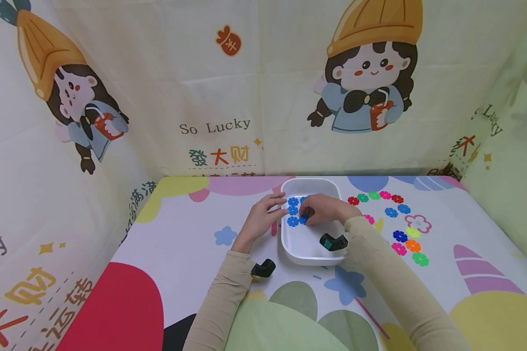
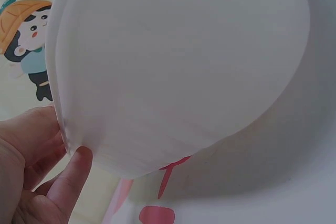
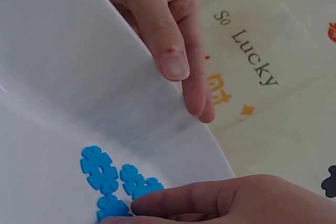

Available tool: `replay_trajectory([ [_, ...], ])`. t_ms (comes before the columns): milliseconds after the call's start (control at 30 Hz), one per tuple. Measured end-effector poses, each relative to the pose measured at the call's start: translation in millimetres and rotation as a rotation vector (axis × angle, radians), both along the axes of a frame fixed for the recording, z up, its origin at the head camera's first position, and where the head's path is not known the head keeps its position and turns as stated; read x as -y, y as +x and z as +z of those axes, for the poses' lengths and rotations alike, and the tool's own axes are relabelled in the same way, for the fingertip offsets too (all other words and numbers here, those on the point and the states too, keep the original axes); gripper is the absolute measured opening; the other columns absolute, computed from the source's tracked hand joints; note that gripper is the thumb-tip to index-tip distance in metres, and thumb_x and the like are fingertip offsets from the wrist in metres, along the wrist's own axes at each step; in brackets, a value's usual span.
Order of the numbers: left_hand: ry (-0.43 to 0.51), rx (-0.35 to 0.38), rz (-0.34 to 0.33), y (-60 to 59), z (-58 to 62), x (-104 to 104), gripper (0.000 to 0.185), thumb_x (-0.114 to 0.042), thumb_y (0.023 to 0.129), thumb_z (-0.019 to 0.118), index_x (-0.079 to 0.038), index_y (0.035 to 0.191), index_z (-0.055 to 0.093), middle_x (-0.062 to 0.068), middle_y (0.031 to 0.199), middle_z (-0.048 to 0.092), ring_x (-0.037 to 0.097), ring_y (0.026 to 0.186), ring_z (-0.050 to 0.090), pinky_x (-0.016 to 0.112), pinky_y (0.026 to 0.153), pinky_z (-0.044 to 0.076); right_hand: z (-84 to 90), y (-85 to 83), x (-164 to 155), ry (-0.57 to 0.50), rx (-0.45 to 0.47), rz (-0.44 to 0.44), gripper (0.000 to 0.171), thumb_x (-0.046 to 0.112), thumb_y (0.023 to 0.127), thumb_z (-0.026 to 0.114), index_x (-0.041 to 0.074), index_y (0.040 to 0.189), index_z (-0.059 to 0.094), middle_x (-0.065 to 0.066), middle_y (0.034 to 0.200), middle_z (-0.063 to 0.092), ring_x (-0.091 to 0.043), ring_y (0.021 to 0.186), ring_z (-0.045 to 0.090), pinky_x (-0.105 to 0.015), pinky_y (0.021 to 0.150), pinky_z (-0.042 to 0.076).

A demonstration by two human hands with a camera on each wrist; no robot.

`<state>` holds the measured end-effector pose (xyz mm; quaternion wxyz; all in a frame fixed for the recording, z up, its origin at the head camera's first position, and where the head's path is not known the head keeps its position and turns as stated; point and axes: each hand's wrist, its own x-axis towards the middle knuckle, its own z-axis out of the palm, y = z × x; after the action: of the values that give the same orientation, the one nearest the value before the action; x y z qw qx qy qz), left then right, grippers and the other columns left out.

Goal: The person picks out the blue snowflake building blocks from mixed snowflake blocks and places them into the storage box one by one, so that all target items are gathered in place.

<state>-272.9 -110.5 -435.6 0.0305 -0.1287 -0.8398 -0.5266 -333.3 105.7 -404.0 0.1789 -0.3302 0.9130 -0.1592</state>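
A white plastic basin (image 1: 314, 256) stands on the table with several blue flower-shaped discs (image 1: 293, 210) laid in two columns inside it. My left hand (image 1: 261, 217) is at the basin's left rim, fingers fairly straight; in the left wrist view the fingertips touch the basin's wall (image 2: 178, 66). My right hand (image 1: 325, 208) reaches into the basin, and its thumb and index finger pinch a blue disc (image 3: 112, 208) beside the others. The right hand partly covers the right column of discs.
To the basin's right lie loose flower discs in red, green, pink, yellow, orange and dark blue (image 1: 399, 236), plus two light blue ones (image 1: 397, 210). A patterned cloth covers the table (image 1: 193, 243), and a printed cloth backdrop (image 1: 285, 87) rises behind. Black devices (image 1: 263, 268) sit at both wrists.
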Motion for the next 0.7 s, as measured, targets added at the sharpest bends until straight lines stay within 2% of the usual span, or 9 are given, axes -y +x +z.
replay_trajectory([
  [200,0.001,0.003,-0.002,0.0,0.1,0.0,0.038,-0.021,0.093,0.068,-0.002,0.126,0.065,-0.004,0.143,0.051,0.019,0.135,0.044,0.037,0.104,0.045,0.4,-0.5,-0.5,-0.006,-0.007,0.008,0.036,0.020,0.081,0.082,0.015,0.115,0.070,0.003,0.102,0.066,-0.015,0.095,0.061,-0.040,0.094,0.053],
  [700,-0.004,0.015,-0.001,0.4,0.9,0.0,0.039,-0.023,0.092,0.069,-0.002,0.125,0.065,-0.004,0.144,0.051,0.019,0.135,0.043,0.037,0.105,0.045,0.8,1.4,-1.0,-0.010,-0.003,0.004,0.037,0.019,0.081,0.081,0.016,0.116,0.071,0.003,0.103,0.067,-0.015,0.096,0.062,-0.043,0.096,0.052],
])
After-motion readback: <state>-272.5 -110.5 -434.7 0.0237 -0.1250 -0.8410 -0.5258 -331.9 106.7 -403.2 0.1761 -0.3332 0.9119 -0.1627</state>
